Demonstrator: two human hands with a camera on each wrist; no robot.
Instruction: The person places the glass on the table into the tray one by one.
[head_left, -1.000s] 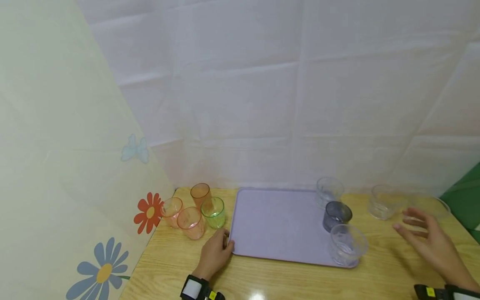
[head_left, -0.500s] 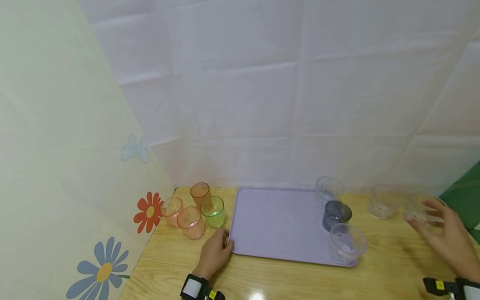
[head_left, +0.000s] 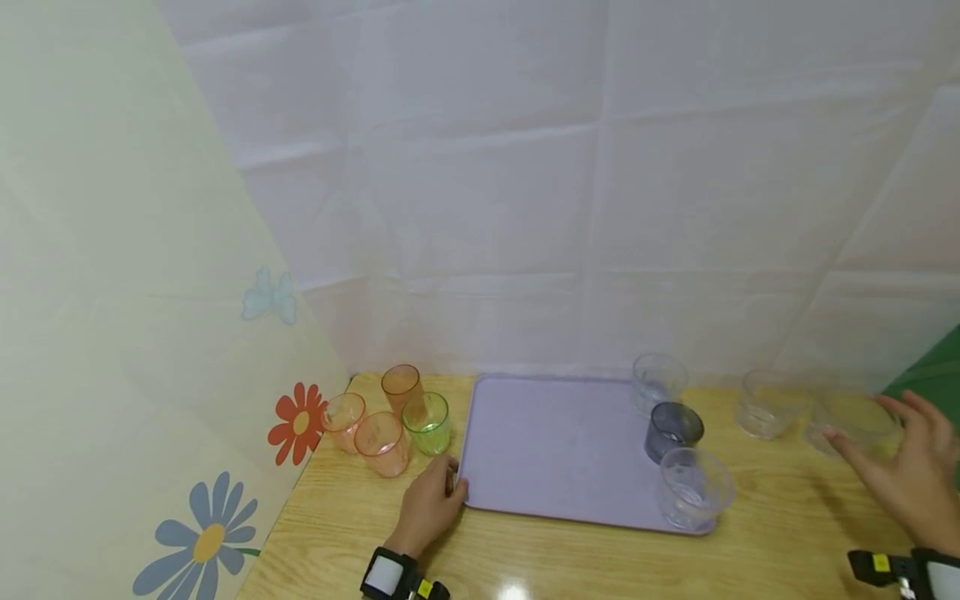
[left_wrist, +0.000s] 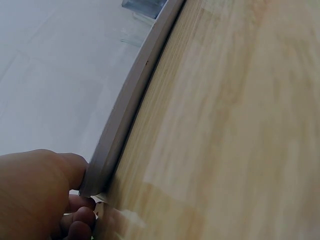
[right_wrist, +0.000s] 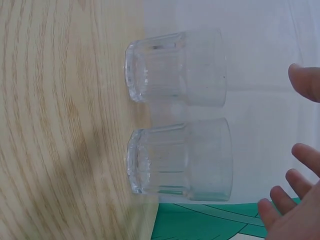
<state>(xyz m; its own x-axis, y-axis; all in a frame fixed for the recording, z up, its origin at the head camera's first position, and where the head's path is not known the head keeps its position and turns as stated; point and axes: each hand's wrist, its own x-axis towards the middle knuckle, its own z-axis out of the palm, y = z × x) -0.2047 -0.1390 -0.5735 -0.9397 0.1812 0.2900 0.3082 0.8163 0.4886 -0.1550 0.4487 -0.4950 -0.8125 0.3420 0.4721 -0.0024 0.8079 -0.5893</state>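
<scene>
My left hand [head_left: 429, 508] holds the near left corner of a flat lilac tray [head_left: 555, 450]; in the left wrist view the thumb lies along the raised rim [left_wrist: 117, 125] and the other fingers curl by the corner. At the far right, my right hand [head_left: 911, 479] hovers with thumb and fingers spread, holding nothing. Just beyond it stand two clear glasses, one nearer the hand [right_wrist: 182, 160] and one to its left [right_wrist: 175, 70], both upright. On the tray's right side are a dark grey glass [head_left: 673, 433] and a clear bowl-shaped glass [head_left: 696, 492].
Another clear glass [head_left: 658, 385] stands at the tray's back right corner. Left of the tray, several coloured glasses cluster, among them a green one [head_left: 427, 427] and an amber one [head_left: 401, 387]. A white cloth [head_left: 525, 208] hangs behind the wooden table [head_left: 570, 567].
My right hand has moved right, past the left clear glass to the far right one, its fingers still spread. The left hand and the tray have not moved.
</scene>
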